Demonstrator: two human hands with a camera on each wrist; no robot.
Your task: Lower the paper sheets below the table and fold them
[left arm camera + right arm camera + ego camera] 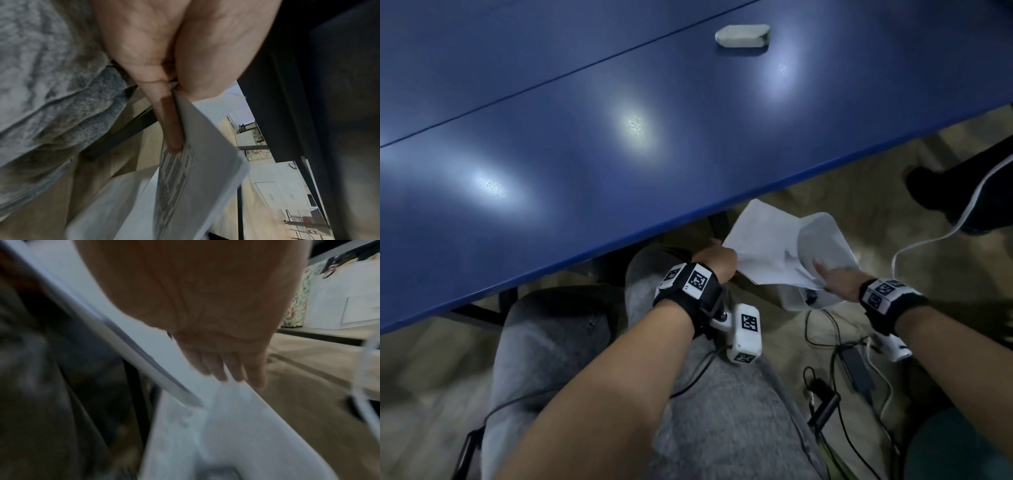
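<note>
The left hand (717,262) pinches a sheaf of white papers (763,246) between thumb and fingers, just below the blue bench (585,137) edge and above the grey-trousered knee (654,274). The right hand (837,281), fingers straight and relaxed, lies against a curled loose sheet (822,240) over a white bag (796,301) on the floor. The papers are thin and limp, and the wrist view shows printed text on them. Open floor lies to the right, strewn with cables (835,346). A pale oblong eraser (742,35) sits on the smooth, glossy bench, well apart.
</note>
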